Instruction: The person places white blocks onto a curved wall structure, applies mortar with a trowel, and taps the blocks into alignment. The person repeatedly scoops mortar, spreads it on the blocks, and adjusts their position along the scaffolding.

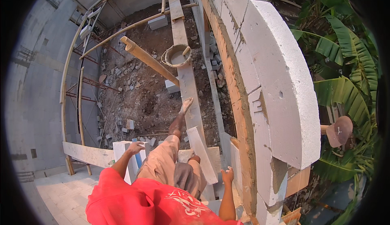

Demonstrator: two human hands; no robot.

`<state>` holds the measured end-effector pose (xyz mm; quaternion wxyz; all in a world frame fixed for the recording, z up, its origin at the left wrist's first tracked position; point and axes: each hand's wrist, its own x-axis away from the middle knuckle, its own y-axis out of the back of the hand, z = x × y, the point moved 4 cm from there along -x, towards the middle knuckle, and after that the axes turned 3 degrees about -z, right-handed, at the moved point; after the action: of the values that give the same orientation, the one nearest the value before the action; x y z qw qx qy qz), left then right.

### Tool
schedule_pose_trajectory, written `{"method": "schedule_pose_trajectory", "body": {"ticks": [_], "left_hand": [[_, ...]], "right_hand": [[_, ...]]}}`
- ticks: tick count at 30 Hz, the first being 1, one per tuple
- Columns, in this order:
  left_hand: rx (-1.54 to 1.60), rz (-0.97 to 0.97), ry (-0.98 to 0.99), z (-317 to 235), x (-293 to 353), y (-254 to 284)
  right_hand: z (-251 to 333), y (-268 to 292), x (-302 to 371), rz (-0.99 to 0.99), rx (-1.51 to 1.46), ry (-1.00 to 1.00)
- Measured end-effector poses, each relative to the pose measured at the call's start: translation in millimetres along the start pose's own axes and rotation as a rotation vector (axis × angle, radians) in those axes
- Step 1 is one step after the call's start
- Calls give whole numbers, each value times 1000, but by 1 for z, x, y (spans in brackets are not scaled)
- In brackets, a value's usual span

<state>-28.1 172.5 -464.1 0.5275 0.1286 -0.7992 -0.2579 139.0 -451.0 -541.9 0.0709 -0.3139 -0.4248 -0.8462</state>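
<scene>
My left hand [136, 147] is open, fingers stretched over the top of a pale lightweight block [122, 154]; whether it touches I cannot tell. My right hand [227, 174] is raised with fingers loosely bent and apart, holding nothing I can see. It is nearest to the block wall [268, 83], where a large pale block [284, 66] sits on top. Beside my legs a narrow pale slab [201, 156] lies slanted over the boards. One bare foot is on a long plank [190, 89], with a bucket [165, 58] of grey mortar farther along; a tool handle [187, 50] sticks out of it.
A bamboo pole [148, 60] rises slanting left of the plank. Far below lies rubble-strewn ground [142, 91] with loose blocks [157, 22]. Bamboo rails and metal scaffolding [91, 81] stand left. Banana leaves [345, 91] and a brown cap [339, 131] are beyond the wall.
</scene>
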Motion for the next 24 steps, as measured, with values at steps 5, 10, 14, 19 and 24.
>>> {"method": "schedule_pose_trajectory", "body": {"ticks": [5, 10, 14, 19, 24], "left_hand": [[230, -76, 153, -49, -50, 66], [330, -30, 127, -206, -170, 91], [621, 113, 74, -330, -264, 67], [960, 186, 157, -394, -377, 34], [1218, 138, 279, -381, -469, -12]], "right_hand": [[10, 9, -57, -112, -83, -85], [-5, -35, -92, -46, -113, -317], [11, -93, -107, -11, -111, -238], [60, -102, -51, 265, -136, -365], [141, -65, -40, 315, -533, -663]]}}
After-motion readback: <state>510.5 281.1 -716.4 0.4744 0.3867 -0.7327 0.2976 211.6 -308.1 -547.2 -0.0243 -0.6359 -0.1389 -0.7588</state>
